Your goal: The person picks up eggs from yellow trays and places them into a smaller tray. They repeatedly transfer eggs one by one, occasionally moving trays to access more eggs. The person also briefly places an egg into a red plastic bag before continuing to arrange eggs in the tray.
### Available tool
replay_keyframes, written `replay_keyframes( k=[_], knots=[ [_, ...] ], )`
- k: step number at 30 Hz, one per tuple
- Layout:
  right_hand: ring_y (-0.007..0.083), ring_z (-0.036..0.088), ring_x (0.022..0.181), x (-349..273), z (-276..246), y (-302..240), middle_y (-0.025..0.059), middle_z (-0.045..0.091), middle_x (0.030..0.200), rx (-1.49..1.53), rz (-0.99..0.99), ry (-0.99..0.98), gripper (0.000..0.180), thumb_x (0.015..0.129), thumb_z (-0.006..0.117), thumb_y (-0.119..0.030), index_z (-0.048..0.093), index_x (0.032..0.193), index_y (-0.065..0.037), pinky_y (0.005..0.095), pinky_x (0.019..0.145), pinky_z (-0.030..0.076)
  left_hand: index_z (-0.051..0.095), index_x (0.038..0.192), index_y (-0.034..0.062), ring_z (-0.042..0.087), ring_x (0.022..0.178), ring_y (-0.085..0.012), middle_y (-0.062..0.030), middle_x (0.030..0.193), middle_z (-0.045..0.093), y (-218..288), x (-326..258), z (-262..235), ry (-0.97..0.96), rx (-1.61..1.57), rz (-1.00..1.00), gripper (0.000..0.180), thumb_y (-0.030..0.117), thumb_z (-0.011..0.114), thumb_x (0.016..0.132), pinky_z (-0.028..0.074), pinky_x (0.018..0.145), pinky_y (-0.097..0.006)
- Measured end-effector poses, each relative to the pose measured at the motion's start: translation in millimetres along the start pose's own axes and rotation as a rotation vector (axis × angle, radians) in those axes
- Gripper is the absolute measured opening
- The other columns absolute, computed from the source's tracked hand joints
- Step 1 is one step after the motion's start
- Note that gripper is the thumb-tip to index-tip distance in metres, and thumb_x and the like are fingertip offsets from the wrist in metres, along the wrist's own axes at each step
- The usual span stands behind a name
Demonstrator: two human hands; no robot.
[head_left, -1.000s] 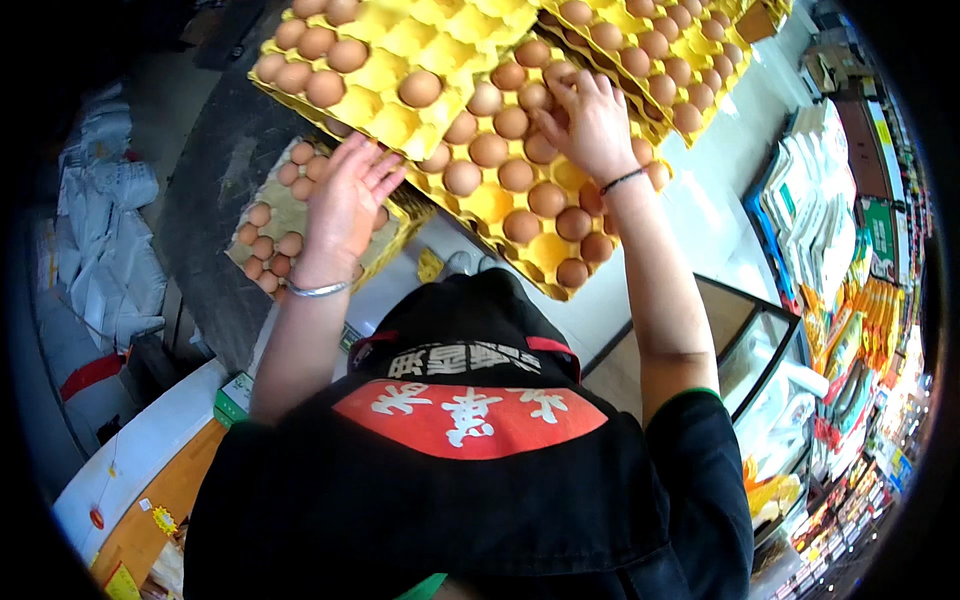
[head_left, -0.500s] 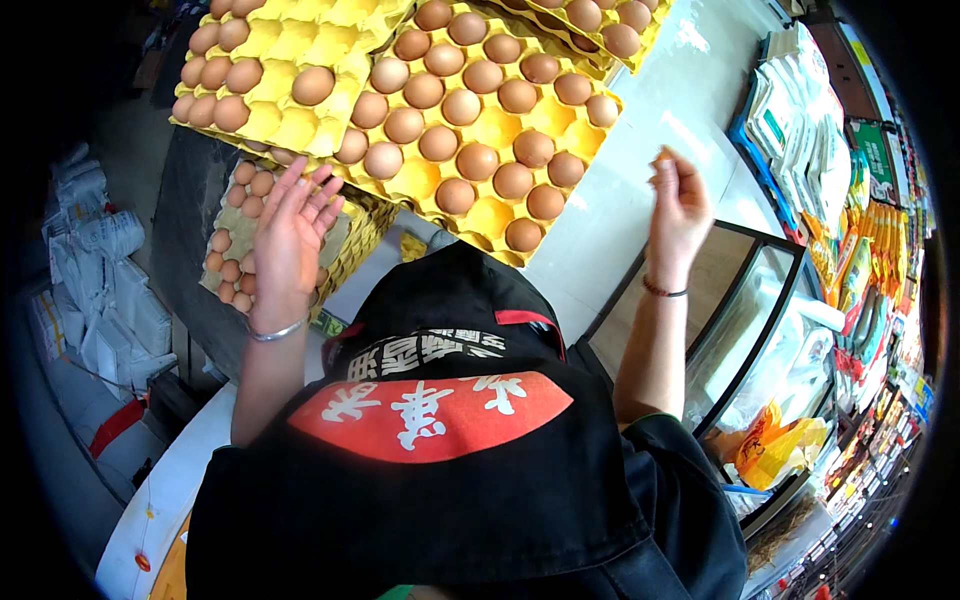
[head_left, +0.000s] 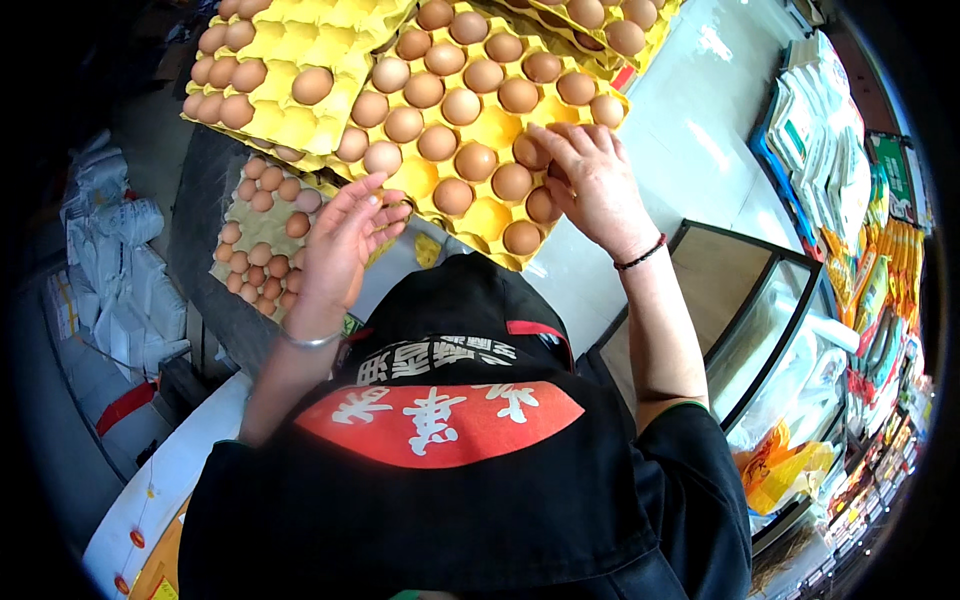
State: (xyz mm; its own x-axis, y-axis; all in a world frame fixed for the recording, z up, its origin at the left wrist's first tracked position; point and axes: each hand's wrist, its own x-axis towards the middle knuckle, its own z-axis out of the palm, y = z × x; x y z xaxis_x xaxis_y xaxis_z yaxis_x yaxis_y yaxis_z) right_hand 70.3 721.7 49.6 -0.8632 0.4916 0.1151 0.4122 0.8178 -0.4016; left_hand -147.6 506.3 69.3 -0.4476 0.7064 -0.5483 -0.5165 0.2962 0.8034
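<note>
A yellow egg tray (head_left: 487, 215) with brown eggs and some bare cups lies in front of me. My right hand (head_left: 592, 180) is at its right side, fingers curled down over the eggs there. Its fingertips rest by a brown egg (head_left: 530, 152), and the palm hides another that the thumb and fingers close around. My left hand (head_left: 350, 235) hovers at the tray's near left edge, fingers loosely bent and apart, holding nothing. Another yellow tray (head_left: 335, 45), partly filled with eggs, overlaps the first at the left. Below, a grey tray (head_left: 240, 212) holds more brown eggs.
Further yellow trays of eggs stand at the far edge. To the right are a black-framed glass case (head_left: 770, 330), a stack of white bags (head_left: 812, 140) and colourful packets (head_left: 885, 270). White sacks (head_left: 130, 290) lie at the left. My apron (head_left: 450, 425) fills the foreground.
My right hand has moved left from beside the tray onto the eggs at its right. My left hand has shifted right and nearer to me. The view has turned slightly.
</note>
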Motion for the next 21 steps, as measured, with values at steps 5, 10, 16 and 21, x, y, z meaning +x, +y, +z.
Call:
replay_keyframes(
  k=[5,10,16,21],
  knots=[
    [0.0243,0.056,0.098,14,-4,7,0.0057,0.059,0.099,-0.042,-0.173,-0.017,0.045,0.075,0.063,-0.011,0.06,0.12,-0.016,0.0374,0.092,0.043,0.048,0.13,0.0023,0.062,0.103,-0.0205,-0.0132,0.116,0.061,-6,-6,-4,0.038,-0.003,-0.014,0.032,0.014,0.045,0.1,0.051,0.089,-0.032],
    [0.0255,0.055,0.096,23,-10,6,0.0068,0.057,0.097,-0.081,-0.225,-0.079,0.05,0.073,0.062,-0.008,0.06,0.122,-0.016,0.037,0.092,0.042,0.051,0.127,0.0038,0.063,0.102,-0.0196,-0.0117,0.114,0.062,-14,-8,-3,0.032,-0.023,-0.021,0.029,0.014,0.046,0.099,0.051,0.088,-0.032],
    [0.0257,0.055,0.098,30,-13,-2,0.0064,0.059,0.097,-0.152,-0.225,-0.121,0.035,0.081,0.055,-0.013,0.062,0.115,-0.016,0.039,0.091,0.042,0.054,0.124,0.0051,0.064,0.099,-0.018,-0.0105,0.112,0.063,-14,-8,-6,0.01,-0.036,-0.041,0.027,0.014,0.046,0.1,0.051,0.087,-0.031],
    [0.0259,0.055,0.097,42,-19,-8,0.0061,0.057,0.097,-0.161,-0.203,-0.226,0.032,0.079,0.055,-0.01,0.061,0.11,-0.015,0.0388,0.088,0.043,0.053,0.125,0.004,0.063,0.1,-0.0168,-0.0096,0.111,0.063,-7,1,-12,-0.039,-0.015,-0.029,0.028,0.015,0.047,0.101,0.051,0.087,-0.029]
  ],
)
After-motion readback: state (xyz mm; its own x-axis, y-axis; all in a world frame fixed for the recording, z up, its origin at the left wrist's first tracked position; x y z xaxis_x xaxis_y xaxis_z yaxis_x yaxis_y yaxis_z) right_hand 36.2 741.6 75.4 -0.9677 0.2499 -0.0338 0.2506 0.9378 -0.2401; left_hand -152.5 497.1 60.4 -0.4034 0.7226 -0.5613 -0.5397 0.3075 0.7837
